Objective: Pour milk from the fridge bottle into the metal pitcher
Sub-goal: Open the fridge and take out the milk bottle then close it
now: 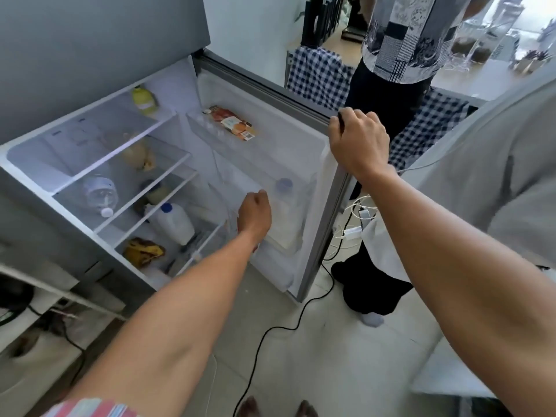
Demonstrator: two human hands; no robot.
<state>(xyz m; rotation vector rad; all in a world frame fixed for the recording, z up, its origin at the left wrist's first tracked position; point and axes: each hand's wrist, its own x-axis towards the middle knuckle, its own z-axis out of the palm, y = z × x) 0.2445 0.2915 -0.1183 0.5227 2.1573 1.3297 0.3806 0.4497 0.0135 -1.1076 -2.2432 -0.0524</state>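
The fridge stands open. A white milk bottle (pixel 285 224) with a pale blue cap stands in the lower shelf of the fridge door (pixel 301 121). My left hand (pixel 255 212) is right beside it on its left, fingers curled; the back of the hand hides whether they grip the bottle. My right hand (pixel 358 139) clasps the door's top outer edge. A second white bottle (pixel 174 222) with a dark blue cap stands on a lower shelf inside the fridge. No metal pitcher is in view.
A person (pixel 400 85) in a patterned shirt and dark trousers stands just behind the door. Cables (pixel 270 335) trail over the tiled floor. A carton (pixel 233 123) lies in the upper door shelf. The inner shelves hold a clear water bottle (pixel 99 194), jars and yellow food (pixel 143 251).
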